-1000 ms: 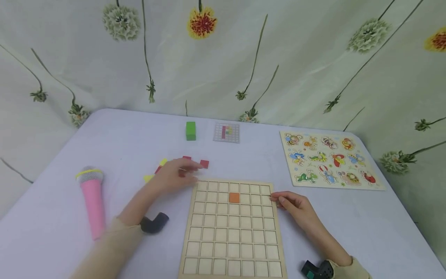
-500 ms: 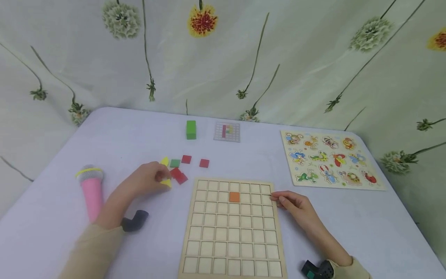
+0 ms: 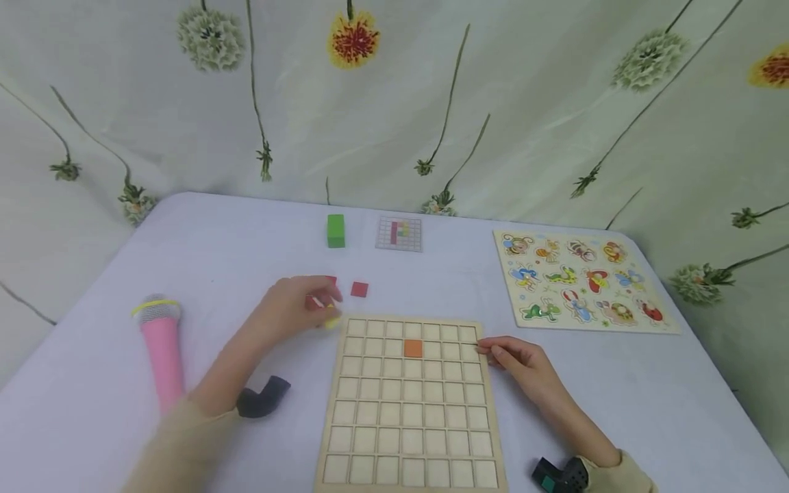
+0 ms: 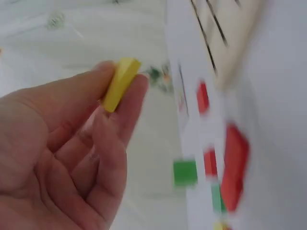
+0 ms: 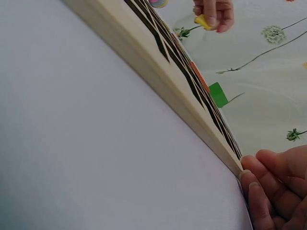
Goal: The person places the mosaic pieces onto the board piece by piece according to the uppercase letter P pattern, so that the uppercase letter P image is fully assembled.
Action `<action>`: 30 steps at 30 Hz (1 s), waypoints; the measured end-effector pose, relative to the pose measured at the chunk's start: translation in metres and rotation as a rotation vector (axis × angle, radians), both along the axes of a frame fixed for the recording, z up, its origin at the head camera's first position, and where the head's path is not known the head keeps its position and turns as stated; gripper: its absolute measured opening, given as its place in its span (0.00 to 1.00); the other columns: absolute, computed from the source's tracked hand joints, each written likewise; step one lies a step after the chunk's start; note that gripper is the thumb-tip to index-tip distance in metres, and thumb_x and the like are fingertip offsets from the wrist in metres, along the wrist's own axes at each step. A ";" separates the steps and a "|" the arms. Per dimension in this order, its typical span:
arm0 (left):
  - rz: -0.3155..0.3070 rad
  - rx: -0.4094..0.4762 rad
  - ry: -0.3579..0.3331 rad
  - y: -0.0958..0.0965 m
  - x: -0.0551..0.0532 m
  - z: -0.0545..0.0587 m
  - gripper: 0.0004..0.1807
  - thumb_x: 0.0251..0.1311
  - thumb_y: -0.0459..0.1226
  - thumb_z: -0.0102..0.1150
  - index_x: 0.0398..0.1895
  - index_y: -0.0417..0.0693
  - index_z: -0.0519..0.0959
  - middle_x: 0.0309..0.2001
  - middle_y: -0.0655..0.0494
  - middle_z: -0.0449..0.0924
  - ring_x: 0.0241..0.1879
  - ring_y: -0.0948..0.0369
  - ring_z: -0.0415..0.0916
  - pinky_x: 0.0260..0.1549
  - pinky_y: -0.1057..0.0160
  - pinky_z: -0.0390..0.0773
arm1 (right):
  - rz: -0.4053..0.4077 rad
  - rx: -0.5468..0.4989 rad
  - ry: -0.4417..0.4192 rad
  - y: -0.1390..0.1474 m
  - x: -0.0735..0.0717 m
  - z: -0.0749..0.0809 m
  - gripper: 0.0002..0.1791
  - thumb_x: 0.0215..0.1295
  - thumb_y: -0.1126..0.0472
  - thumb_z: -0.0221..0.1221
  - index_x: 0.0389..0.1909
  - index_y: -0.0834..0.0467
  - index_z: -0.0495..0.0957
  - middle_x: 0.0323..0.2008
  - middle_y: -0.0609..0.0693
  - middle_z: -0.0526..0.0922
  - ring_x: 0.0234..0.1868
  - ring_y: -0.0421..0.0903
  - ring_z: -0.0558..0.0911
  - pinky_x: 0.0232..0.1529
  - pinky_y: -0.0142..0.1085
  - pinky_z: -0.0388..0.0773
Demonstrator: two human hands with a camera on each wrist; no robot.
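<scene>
Between thumb and fingers, my left hand (image 3: 292, 308) pinches a yellow tile (image 4: 122, 84), raised off the table just beyond the upper left corner of the wooden grid board (image 3: 372, 414). An orange tile (image 3: 414, 348) lies in a cell of the board's second row from the far side. My right hand (image 3: 530, 366) holds the board's right edge near its far end with its fingertips. Red tiles (image 3: 359, 289) lie on the table around the left hand, which partly covers them in the head view. A green tile (image 4: 218, 198) shows among them in the left wrist view.
A pink toy microphone (image 3: 162, 352) lies on the left. At the back stand a green block (image 3: 335, 231) and a small card with a coloured grid pattern (image 3: 398, 234). An insect puzzle board (image 3: 585, 281) lies at the right.
My left hand went left to the loose tiles, took hold of a yellow tile, and came back right with it towards the board. The right hand has stayed at the board's edge.
</scene>
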State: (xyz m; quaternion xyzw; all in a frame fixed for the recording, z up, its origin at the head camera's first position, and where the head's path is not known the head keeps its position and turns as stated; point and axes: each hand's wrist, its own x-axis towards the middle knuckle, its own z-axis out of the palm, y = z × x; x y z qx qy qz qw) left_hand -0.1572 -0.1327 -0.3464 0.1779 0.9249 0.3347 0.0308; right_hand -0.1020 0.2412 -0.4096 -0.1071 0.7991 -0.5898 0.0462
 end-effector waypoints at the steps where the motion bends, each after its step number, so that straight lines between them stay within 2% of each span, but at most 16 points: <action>1: -0.019 0.058 -0.020 0.007 -0.001 0.002 0.09 0.53 0.33 0.66 0.39 0.48 0.81 0.32 0.59 0.79 0.31 0.59 0.76 0.34 0.60 0.75 | 0.003 -0.005 0.002 -0.001 0.000 0.000 0.14 0.69 0.64 0.51 0.47 0.71 0.77 0.45 0.61 0.81 0.42 0.40 0.80 0.42 0.33 0.76; 4: -0.065 0.217 -0.132 0.029 -0.004 0.000 0.12 0.54 0.33 0.64 0.43 0.49 0.81 0.38 0.57 0.78 0.34 0.58 0.78 0.37 0.59 0.77 | 0.016 -0.021 0.010 -0.003 -0.002 0.000 0.14 0.69 0.64 0.51 0.47 0.71 0.77 0.45 0.62 0.80 0.42 0.40 0.80 0.42 0.33 0.76; 6: -0.084 0.274 -0.196 0.044 -0.006 -0.006 0.13 0.54 0.33 0.64 0.45 0.50 0.82 0.39 0.57 0.78 0.37 0.59 0.77 0.38 0.59 0.76 | 0.022 -0.028 0.016 -0.004 -0.002 0.000 0.14 0.69 0.65 0.51 0.47 0.72 0.76 0.45 0.62 0.80 0.43 0.40 0.80 0.42 0.33 0.76; 9: -0.105 0.276 -0.242 0.066 -0.007 -0.016 0.11 0.54 0.35 0.65 0.41 0.53 0.83 0.36 0.60 0.78 0.39 0.60 0.74 0.38 0.60 0.75 | 0.026 -0.033 0.016 -0.005 -0.002 0.000 0.14 0.69 0.65 0.51 0.47 0.72 0.76 0.45 0.62 0.80 0.43 0.40 0.80 0.42 0.32 0.76; 14: -0.196 0.233 -0.274 0.096 0.001 -0.027 0.05 0.54 0.36 0.66 0.34 0.50 0.84 0.29 0.64 0.80 0.32 0.62 0.75 0.36 0.62 0.74 | 0.024 -0.025 0.010 -0.005 -0.002 0.000 0.14 0.69 0.65 0.51 0.47 0.71 0.77 0.45 0.62 0.80 0.42 0.41 0.80 0.42 0.33 0.76; 17: -0.240 0.211 -0.272 0.109 0.006 -0.029 0.03 0.53 0.35 0.66 0.31 0.50 0.83 0.27 0.64 0.78 0.29 0.63 0.74 0.34 0.63 0.74 | 0.014 -0.018 0.005 -0.005 -0.002 0.000 0.14 0.69 0.65 0.51 0.47 0.71 0.77 0.44 0.61 0.81 0.42 0.42 0.80 0.42 0.33 0.76; 22: -0.259 0.130 -0.207 0.122 0.015 -0.030 0.04 0.52 0.35 0.67 0.27 0.53 0.81 0.24 0.66 0.75 0.28 0.65 0.72 0.33 0.64 0.72 | 0.011 -0.018 -0.002 -0.004 -0.001 0.001 0.14 0.69 0.65 0.51 0.47 0.71 0.76 0.44 0.61 0.81 0.42 0.42 0.80 0.42 0.33 0.75; 27: -0.282 0.088 -0.138 0.126 0.019 -0.031 0.05 0.50 0.34 0.68 0.23 0.53 0.81 0.20 0.68 0.74 0.25 0.68 0.71 0.32 0.64 0.71 | 0.004 -0.016 -0.003 -0.002 0.000 0.002 0.14 0.69 0.64 0.51 0.47 0.71 0.76 0.44 0.61 0.81 0.43 0.42 0.80 0.43 0.33 0.75; 30: -0.290 0.089 -0.127 0.126 0.019 -0.033 0.06 0.51 0.33 0.67 0.22 0.52 0.82 0.20 0.68 0.74 0.24 0.68 0.71 0.31 0.65 0.71 | -0.006 -0.009 -0.009 -0.002 0.000 0.001 0.14 0.69 0.64 0.51 0.47 0.71 0.77 0.44 0.61 0.81 0.42 0.42 0.80 0.43 0.33 0.75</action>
